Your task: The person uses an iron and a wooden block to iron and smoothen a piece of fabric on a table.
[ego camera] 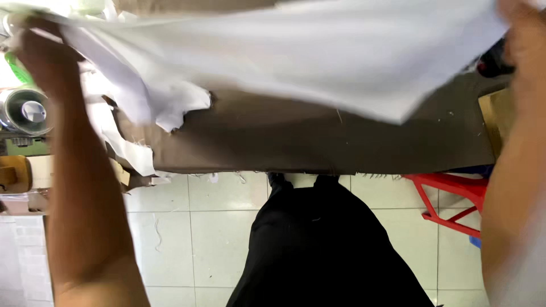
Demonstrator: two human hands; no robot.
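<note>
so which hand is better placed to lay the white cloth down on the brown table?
Left, probably. The left hand grips the white cloth over the brown table; the right hand sits past its edge.

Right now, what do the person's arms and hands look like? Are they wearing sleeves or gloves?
Both arms are bare from the hands down past the elbows: no sleeves, gloves, watch or bracelets show. The left hand and its long forearm are fairly sharp. The right hand and forearm are blurred, so rings or small marks cannot be made out. Below, the person wears black clothing.
</note>
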